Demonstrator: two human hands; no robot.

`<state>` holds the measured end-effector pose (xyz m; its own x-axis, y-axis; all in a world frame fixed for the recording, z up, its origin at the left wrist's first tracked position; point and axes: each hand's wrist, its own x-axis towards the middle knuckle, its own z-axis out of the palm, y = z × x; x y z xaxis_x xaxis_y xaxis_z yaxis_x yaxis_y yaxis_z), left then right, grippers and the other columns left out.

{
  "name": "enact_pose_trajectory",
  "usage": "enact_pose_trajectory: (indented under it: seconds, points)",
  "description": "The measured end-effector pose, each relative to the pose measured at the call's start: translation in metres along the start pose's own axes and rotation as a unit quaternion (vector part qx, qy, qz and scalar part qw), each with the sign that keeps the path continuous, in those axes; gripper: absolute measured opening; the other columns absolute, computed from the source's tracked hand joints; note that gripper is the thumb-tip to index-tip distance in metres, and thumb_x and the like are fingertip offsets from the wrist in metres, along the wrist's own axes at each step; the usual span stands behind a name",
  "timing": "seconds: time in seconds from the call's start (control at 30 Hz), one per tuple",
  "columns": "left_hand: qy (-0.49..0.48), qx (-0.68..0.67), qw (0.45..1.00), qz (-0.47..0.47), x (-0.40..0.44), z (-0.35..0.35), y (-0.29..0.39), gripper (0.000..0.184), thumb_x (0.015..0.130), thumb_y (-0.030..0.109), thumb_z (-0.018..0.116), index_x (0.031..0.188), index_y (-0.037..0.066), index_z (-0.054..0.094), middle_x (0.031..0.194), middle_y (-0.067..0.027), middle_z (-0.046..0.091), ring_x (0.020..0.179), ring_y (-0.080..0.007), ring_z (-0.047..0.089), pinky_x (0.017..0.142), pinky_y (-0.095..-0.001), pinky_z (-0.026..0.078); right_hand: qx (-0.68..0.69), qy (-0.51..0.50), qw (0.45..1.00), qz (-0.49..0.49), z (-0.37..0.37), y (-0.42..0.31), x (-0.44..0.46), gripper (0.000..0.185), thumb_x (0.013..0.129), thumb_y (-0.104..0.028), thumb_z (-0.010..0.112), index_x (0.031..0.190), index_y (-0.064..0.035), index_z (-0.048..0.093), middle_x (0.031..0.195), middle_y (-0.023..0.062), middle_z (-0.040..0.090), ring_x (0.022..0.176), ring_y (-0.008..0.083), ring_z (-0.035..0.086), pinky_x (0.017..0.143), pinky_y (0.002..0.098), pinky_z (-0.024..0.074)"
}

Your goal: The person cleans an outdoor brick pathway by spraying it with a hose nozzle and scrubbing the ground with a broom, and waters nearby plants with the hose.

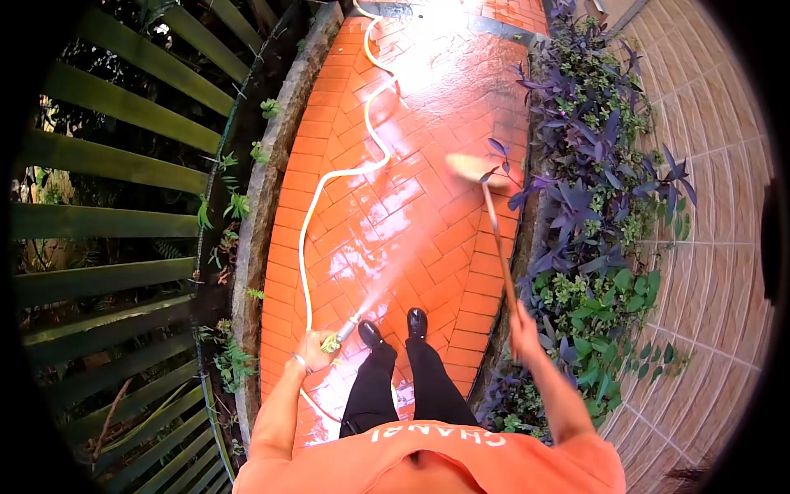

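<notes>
My left hand [314, 351] is closed around a hose spray nozzle [346, 329], which throws a jet of water forward and to the right over the wet orange brick path [395, 239]. A pale hose [306, 239] winds up the path from near that hand. My right hand [523, 333] grips the long wooden handle of a broom [498, 226]. The broom's pale head [471, 168], blurred, is on the path near its right edge, partly behind purple leaves.
A green slatted fence [115, 214] and a stone curb [263, 189] run along the left. To the right grow purple and green plants [584, 214] before a tiled wall [708, 206]. My black shoes [417, 321] stand on the wet bricks.
</notes>
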<state>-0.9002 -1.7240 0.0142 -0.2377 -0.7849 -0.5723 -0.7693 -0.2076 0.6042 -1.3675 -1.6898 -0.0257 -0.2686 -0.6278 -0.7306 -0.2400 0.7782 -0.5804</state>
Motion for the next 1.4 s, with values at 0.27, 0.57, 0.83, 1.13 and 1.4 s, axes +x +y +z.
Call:
enact_pose_trajectory:
  seconds: [0.27,0.57,0.83,1.13,1.4]
  points:
    - [0.037,-0.015,0.999,-0.003,0.003,-0.016,0.007,0.009,0.070,0.013,0.063,0.071,0.006,0.058,0.059,-0.0142,0.055,0.054,-0.0267,0.056,0.053,-0.0382,0.043,0.021,0.059,0.991,-0.118,-0.026,0.040,-0.023,0.047,0.097,-0.024,0.040,0.143,-0.0183,0.032,0.056,-0.0006,0.045,0.039,0.0094,0.040,0.035,0.0267,0.0355]
    - [0.031,-0.029,0.999,-0.008,0.052,-0.038,0.016,0.009,0.070,0.013,0.064,0.071,0.006,0.059,0.061,-0.0149,0.057,0.055,-0.0285,0.057,0.054,-0.0380,0.044,0.087,-0.017,0.988,0.124,0.022,-0.024,-0.051,0.047,0.097,-0.020,0.036,0.143,-0.0242,0.026,0.046,0.0043,0.041,0.029,0.0147,0.037,0.027,0.0311,0.0321]
    - [-0.002,-0.056,0.998,0.018,0.141,-0.079,0.025,0.007,0.070,0.012,0.062,0.068,0.008,0.057,0.058,-0.0133,0.053,0.052,-0.0252,0.053,0.052,-0.0368,0.042,0.047,0.035,0.998,-0.034,-0.047,-0.194,0.235,0.039,0.093,-0.018,0.041,0.132,-0.0140,0.044,0.056,-0.0001,0.045,0.035,0.0117,0.039,0.029,0.0283,0.0329]
    - [0.021,-0.064,0.997,-0.024,0.221,-0.138,0.045,0.008,0.070,0.011,0.063,0.069,0.006,0.057,0.055,-0.0091,0.050,0.051,-0.0175,0.047,0.051,-0.0345,0.040,0.122,0.013,0.991,0.051,-0.059,-0.140,0.058,0.048,0.099,-0.022,0.037,0.145,-0.0264,0.024,0.052,-0.0009,0.040,0.031,0.0098,0.037,0.028,0.0262,0.0345]
    - [0.005,-0.078,0.997,0.019,0.267,-0.139,0.097,0.011,0.070,0.007,0.063,0.064,0.004,0.054,0.055,-0.0095,0.051,0.050,-0.0150,0.048,0.049,-0.0335,0.039,-0.002,0.022,0.999,-0.023,-0.066,-0.166,0.184,0.039,0.095,-0.018,0.040,0.134,-0.0177,0.041,0.055,-0.0002,0.044,0.035,0.0118,0.040,0.030,0.0285,0.0351]
